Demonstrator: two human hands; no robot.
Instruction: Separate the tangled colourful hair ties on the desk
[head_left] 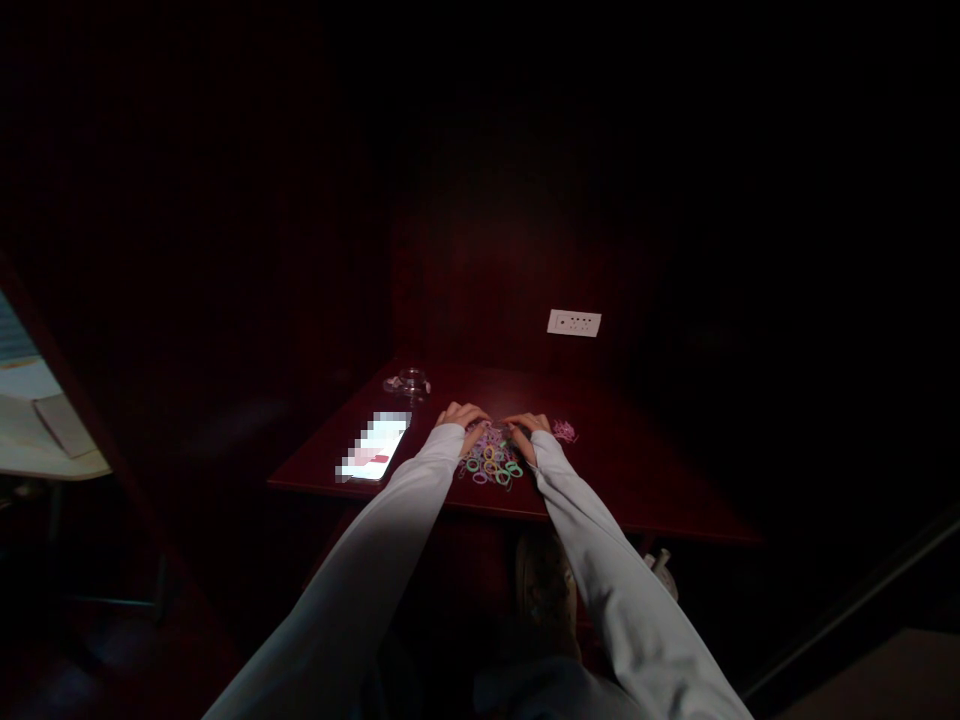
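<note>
A loose pile of small coloured hair ties (491, 466), in green, purple, yellow and other colours, lies near the table's front edge. My left hand (460, 416) rests at the far left side of it, fingers stretched over the ties and thumb apart from them. From the right, my right hand (531, 424) reaches in, its thumb and fingertips close together above the pile. Whatever is between those fingertips is too small to make out. Just right of my right hand sits a separate small heap of pink hair ties (565, 431).
A lit phone (377, 447) lies on the dark red table (637, 480) to the left. Behind it stands a clear round container (412, 382) with small items beside it. A white socket panel (574, 323) is on the back wall. Dark panels enclose the sides.
</note>
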